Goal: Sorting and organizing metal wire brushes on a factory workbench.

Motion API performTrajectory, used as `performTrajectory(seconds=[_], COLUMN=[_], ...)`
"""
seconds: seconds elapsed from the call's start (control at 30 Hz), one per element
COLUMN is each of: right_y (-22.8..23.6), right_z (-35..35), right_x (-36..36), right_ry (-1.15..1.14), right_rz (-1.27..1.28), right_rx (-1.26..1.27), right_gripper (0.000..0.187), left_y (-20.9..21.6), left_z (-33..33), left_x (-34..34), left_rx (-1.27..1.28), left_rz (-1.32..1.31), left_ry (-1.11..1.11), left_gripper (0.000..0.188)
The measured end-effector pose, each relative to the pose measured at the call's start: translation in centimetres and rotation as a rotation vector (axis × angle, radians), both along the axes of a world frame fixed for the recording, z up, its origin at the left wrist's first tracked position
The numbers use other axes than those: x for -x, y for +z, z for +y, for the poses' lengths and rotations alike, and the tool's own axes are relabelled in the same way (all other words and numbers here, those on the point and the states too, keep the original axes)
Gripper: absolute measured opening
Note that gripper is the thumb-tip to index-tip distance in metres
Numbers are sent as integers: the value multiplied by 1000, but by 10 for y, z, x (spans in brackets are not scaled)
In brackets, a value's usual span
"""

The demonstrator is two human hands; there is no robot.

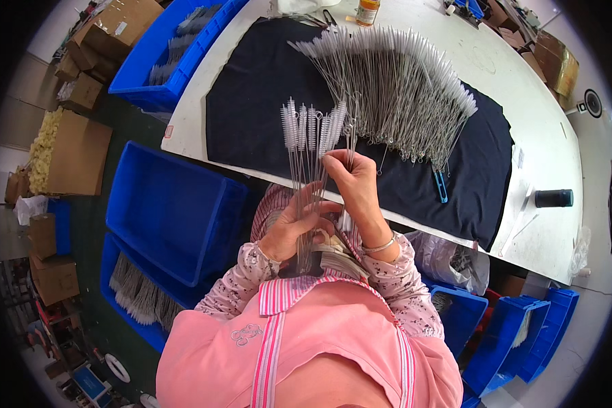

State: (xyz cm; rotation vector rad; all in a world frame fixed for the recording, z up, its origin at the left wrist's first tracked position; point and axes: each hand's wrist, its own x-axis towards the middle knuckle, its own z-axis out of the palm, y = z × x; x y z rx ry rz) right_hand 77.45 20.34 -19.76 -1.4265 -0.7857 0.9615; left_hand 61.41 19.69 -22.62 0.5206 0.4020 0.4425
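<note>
In front of my body, my left hand [294, 223] is closed around a bundle of straw brushes [299, 166], thin wire stems with white bristle ends pointing up. Close beside it, my right hand [359, 189] pinches several more wire brushes [350, 144], their looped ends upward, against the bundle's right side. Part of the left fingers is hidden behind the stems. Beyond both hands, a large fanned pile of the same brushes [404, 95] lies on a dark cloth [251, 102], bristles away from me and loops toward me.
The white table [551, 163] carries a black cylinder [554, 198], a blue-handled tool [441, 186] and a small orange jar [367, 11]. Left stand a blue bin [163, 204], another bin holding brushes [153, 88] and cardboard boxes [78, 149]. More blue crates [506, 347] are at lower right.
</note>
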Motion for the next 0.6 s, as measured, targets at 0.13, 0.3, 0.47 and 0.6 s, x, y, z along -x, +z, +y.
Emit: performTrajectory(seconds=[0.13, 0.3, 0.47, 0.6], right_y=[0, -3, 0, 2], right_z=[1, -2, -5, -3], right_x=[5, 8, 9, 4], right_ry=[20, -57, -106, -99], right_rz=[2, -203, -481, -410], right_rx=[-63, -55, -62, -29], right_gripper=[14, 12, 10, 11], left_y=[-2, -2, -10, -9], left_z=[-2, -3, -7, -8], left_x=[1, 2, 3, 2], left_rx=[-17, 68, 43, 22], left_rz=[0, -2, 40, 39], left_ry=[26, 41, 48, 88], left_gripper=[51, 50, 41, 30])
